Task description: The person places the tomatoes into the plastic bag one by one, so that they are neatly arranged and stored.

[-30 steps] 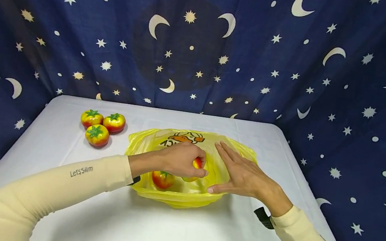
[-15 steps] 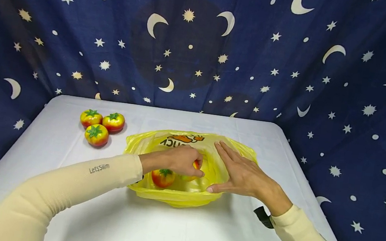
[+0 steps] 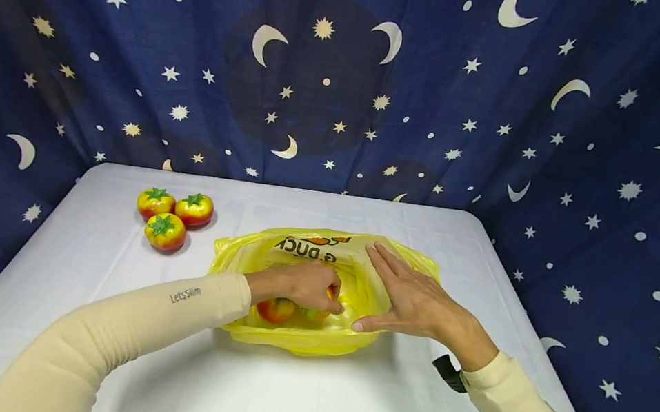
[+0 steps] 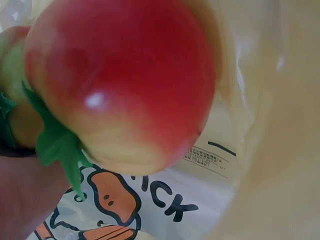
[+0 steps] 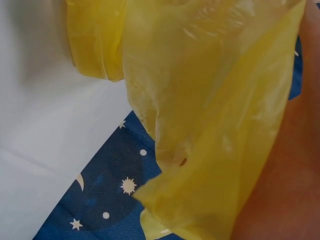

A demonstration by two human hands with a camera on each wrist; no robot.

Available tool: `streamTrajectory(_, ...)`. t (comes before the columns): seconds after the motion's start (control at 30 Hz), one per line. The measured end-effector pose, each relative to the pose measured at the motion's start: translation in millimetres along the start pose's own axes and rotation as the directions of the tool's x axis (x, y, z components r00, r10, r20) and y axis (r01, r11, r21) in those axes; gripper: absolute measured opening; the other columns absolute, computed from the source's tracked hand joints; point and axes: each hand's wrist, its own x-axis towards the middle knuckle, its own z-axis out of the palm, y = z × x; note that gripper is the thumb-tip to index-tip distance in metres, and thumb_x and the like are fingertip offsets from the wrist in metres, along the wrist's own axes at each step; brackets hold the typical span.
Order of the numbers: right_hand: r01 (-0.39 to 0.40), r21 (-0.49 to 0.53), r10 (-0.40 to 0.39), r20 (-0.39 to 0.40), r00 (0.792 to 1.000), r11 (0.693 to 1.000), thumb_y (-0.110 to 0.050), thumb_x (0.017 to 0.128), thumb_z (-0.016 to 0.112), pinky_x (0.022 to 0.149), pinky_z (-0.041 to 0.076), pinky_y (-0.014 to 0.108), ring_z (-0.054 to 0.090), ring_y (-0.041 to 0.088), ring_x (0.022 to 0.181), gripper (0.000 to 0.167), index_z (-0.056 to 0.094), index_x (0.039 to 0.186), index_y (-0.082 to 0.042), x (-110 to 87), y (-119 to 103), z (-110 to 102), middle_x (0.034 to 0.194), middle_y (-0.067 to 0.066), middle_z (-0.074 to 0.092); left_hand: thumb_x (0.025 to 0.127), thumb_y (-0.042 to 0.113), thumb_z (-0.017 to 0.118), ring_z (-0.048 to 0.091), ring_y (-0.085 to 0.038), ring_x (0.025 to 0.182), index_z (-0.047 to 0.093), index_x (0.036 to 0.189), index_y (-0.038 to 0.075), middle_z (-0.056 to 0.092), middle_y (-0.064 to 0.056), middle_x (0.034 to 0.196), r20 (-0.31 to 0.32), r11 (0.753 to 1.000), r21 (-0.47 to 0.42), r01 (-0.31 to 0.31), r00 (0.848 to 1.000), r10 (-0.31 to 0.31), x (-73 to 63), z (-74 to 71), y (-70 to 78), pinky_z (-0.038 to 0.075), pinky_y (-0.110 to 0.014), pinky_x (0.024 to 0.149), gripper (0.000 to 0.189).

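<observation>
A yellow plastic bag (image 3: 299, 342) lies with its mouth spread in the middle of the table. My left hand (image 3: 308, 284) reaches inside it, fingers curled round a red-and-yellow tomato (image 3: 315, 315) that the hand partly covers. Beside that wrist another tomato (image 3: 275, 311) rests in the bag; its red side (image 4: 125, 85) with a green calyx fills much of the left wrist view. With fingers and thumb extended, my right hand (image 3: 414, 302) touches the bag's right side and keeps its mouth wide. In the right wrist view yellow plastic (image 5: 200, 100) hides most of that hand.
Three more tomatoes sit grouped at the back left: one left (image 3: 156, 202), one right (image 3: 194, 210) and one in front (image 3: 165, 232). A white cloth covers the table (image 3: 278, 408). Behind and beside it hangs a navy curtain (image 3: 341, 117) with moons and stars.
My left hand has sunk deeper into the bag with the tomato, and its forearm has shifted right. The bag's back wall has folded down slightly. The right hand has barely moved.
</observation>
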Motion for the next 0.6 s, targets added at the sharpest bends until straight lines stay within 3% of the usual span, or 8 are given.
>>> streamTrajectory(0.23, -0.014, 0.012, 0.014, 0.002, 1.000, 1.000, -0.089, 0.069, 0.062, 0.107, 0.036, 0.067, 0.032, 0.040, 0.146, 0.131, 0.012, 0.164, -0.014, -1.2, 1.4, 1.9, 0.168, 0.013, 0.013, 0.092, 0.050, 0.067, 0.057, -0.012, 0.077, 0.070, 0.089, 0.022, 0.063, 0.010, 0.079, 0.022, 1.000, 0.007, -0.009, 1.000, 0.009, 3.3, 6.6, -0.1, 0.049, -0.027, 0.071, 0.029)
streamTrajectory(0.43, -0.023, 0.009, 0.023, 0.002, 1.000, 1.000, -0.087, 0.069, 0.063, 0.108, 0.034, 0.067, 0.032, 0.040, 0.146, 0.130, 0.012, 0.164, -0.015, -2.0, 2.9, 3.2, 0.168, 0.012, 0.013, 0.092, 0.052, 0.067, 0.054, -0.013, 0.086, 0.067, 0.088, 0.024, 0.062, 0.012, 0.082, 0.025, 1.000, 0.016, 0.013, 1.000, -0.013, 4.1, 13.9, -1.4, 0.046, -0.029, 0.078, 0.028)
streamTrajectory(0.6, -0.022, 0.014, 0.022, 0.000, 1.000, 1.000, -0.084, 0.070, 0.067, 0.108, 0.035, 0.067, 0.033, 0.040, 0.145, 0.129, 0.012, 0.164, -0.015, -1.6, 3.5, 3.9, 0.168, 0.012, 0.012, 0.092, 0.053, 0.067, 0.055, -0.013, 0.086, 0.066, 0.087, 0.024, 0.061, 0.012, 0.084, 0.024, 0.999, 0.032, 0.024, 0.999, -0.024, 4.6, 15.9, -2.0, 0.046, -0.030, 0.079, 0.029)
